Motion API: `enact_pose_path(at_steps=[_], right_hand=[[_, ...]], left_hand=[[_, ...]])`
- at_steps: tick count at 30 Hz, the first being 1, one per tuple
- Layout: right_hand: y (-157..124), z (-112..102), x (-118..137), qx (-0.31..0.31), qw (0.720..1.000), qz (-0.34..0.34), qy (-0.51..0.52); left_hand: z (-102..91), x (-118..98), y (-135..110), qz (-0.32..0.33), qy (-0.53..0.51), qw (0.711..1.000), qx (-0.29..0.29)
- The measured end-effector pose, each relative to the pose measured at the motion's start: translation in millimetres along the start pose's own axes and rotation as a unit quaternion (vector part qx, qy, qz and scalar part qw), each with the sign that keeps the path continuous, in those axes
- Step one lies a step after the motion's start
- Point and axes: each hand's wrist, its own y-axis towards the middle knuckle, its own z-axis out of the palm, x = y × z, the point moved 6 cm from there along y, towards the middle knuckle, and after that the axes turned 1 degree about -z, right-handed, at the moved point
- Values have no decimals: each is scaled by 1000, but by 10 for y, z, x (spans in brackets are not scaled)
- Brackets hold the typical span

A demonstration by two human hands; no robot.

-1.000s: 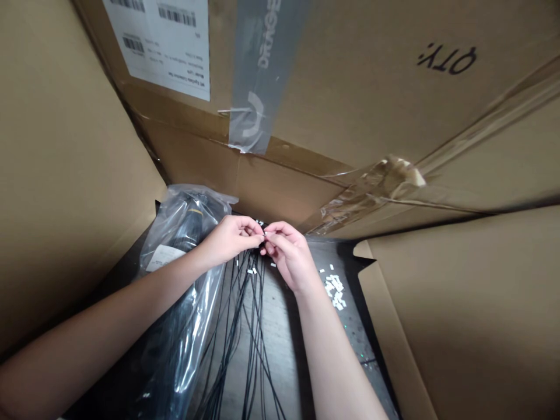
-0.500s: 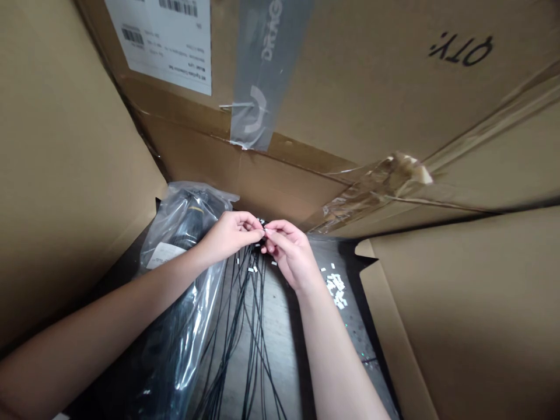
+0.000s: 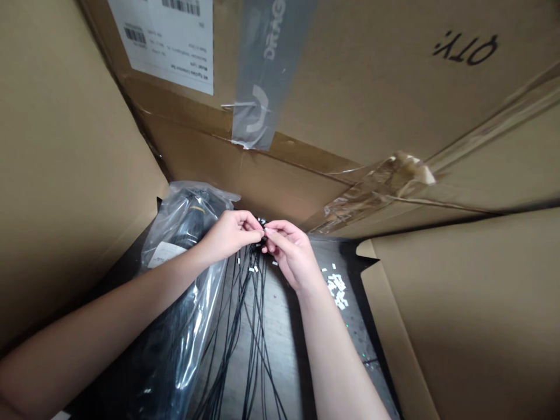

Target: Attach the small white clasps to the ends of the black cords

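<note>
Thin black cables (image 3: 245, 326) run lengthwise over the dark table, several with small white connectors (image 3: 254, 269) at their far ends. Above those ends my left hand (image 3: 234, 234) and my right hand (image 3: 286, 248) meet, fingertips almost touching. Thumb and forefinger of my left hand are pinched together, and so are those of my right. Whatever sits between the fingertips is tiny and mostly covered by them; I cannot make out its kind. A pile of loose white connector pieces (image 3: 336, 289) lies to the right of my right forearm.
On the left, under my left forearm, lies a clear plastic bag (image 3: 196, 344) full of black cables, with a white label (image 3: 165, 254). A big taped cardboard box (image 3: 350, 105) stands behind. Cardboard panels rise at the left (image 3: 65, 163) and right (image 3: 472, 303).
Both hands keep the same pinch at the same spot. The whole view has shifted very slightly; the cables, bag and white pieces lie as before.
</note>
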Motion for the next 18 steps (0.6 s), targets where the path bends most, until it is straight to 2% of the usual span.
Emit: enact_pose_path(at_steps=[18], right_hand=[[-5,4,-1,-8,1000,-1,-14]], left_hand=[[-6,-19,-7,4,23,1000,0]])
